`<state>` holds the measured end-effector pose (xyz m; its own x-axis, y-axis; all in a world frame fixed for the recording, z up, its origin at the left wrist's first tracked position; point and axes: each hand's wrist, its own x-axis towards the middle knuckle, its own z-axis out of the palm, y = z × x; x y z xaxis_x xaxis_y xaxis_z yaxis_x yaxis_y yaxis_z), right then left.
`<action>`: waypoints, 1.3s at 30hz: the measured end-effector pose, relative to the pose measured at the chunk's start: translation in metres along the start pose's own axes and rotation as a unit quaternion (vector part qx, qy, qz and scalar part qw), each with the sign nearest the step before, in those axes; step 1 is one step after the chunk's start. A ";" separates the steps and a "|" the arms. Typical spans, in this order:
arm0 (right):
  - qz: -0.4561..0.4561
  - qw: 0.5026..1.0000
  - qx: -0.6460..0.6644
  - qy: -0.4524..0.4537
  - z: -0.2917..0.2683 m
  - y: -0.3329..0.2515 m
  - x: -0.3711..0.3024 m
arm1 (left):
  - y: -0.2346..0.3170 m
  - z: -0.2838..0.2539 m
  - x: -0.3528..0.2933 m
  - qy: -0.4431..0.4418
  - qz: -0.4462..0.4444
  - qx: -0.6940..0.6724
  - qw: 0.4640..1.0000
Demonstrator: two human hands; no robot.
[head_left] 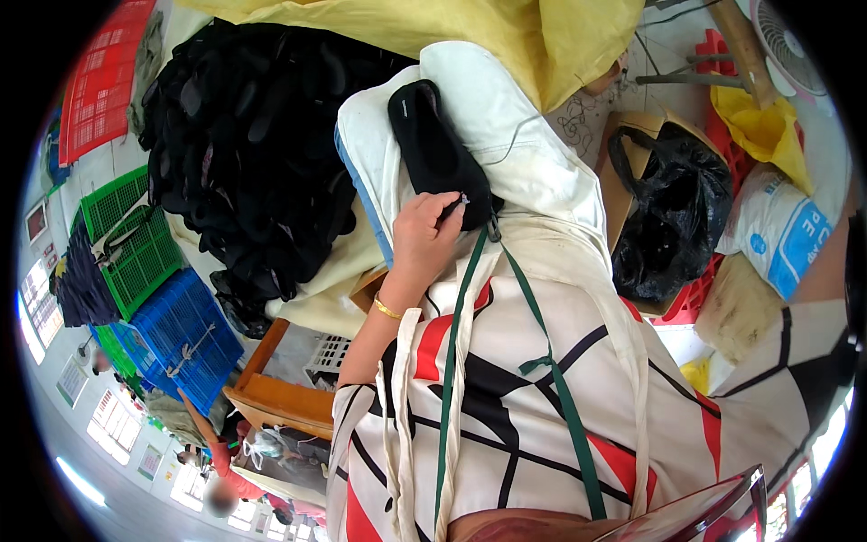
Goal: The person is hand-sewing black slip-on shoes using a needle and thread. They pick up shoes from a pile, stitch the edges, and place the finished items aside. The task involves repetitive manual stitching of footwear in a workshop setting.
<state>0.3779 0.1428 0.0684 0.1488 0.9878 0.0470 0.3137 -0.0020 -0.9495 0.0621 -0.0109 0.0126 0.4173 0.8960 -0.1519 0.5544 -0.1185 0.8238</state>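
Note:
A black soft slip-on shoe (pixel 423 135) lies lengthwise on a folded white cloth (pixel 533 135) over my lap. My left hand (pixel 428 231) is closed on the near end of the shoe, thumb and fingertips pinched together there. A tiny pale, shiny bit shows at the fingertips, too small to name. A thin dark thread (pixel 517 143) trails over the cloth to the right of the shoe. Just below the shoe hangs a dark metal clip (pixel 494 231) on a green strap. Of my right arm, part of the forearm (pixel 826 244) shows at the right rim; the hand is out of view.
At the left is a big heap of black shoes (pixel 253 135), with green (pixel 135 239) and blue crates (pixel 188 334) beyond. A carton (pixel 619 190) with a black plastic bag (pixel 677 208) stands right, near a white-and-blue sack (pixel 777 230). Yellow sheeting (pixel 433 23) lies ahead.

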 end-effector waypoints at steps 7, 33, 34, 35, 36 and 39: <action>0.041 0.959 -0.226 -0.165 -0.011 -0.032 -0.043 | -0.002 0.001 -0.003 0.010 0.004 0.028 1.000; -0.246 0.922 -0.267 -0.137 0.144 0.064 -0.110 | -0.010 0.005 0.007 0.007 -0.097 -0.040 0.994; -0.238 0.923 -0.269 -0.140 0.144 0.062 -0.111 | -0.011 0.004 0.006 0.009 -0.100 -0.041 0.994; -0.244 0.925 -0.257 -0.136 0.142 0.061 -0.111 | -0.009 0.002 0.002 0.015 -0.132 -0.053 0.990; -0.251 0.926 -0.247 -0.132 0.137 0.061 -0.111 | -0.005 0.001 -0.001 0.023 -0.160 -0.069 0.984; -0.261 0.928 -0.234 -0.124 0.127 0.054 -0.111 | -0.006 -0.004 -0.012 0.041 -0.211 -0.002 0.977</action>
<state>0.2598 0.0531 -0.0278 -0.3405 0.8789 0.3341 0.6642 0.4763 -0.5761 0.0515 -0.0194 0.0118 0.0928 0.8963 -0.4337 0.6615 0.2700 0.6997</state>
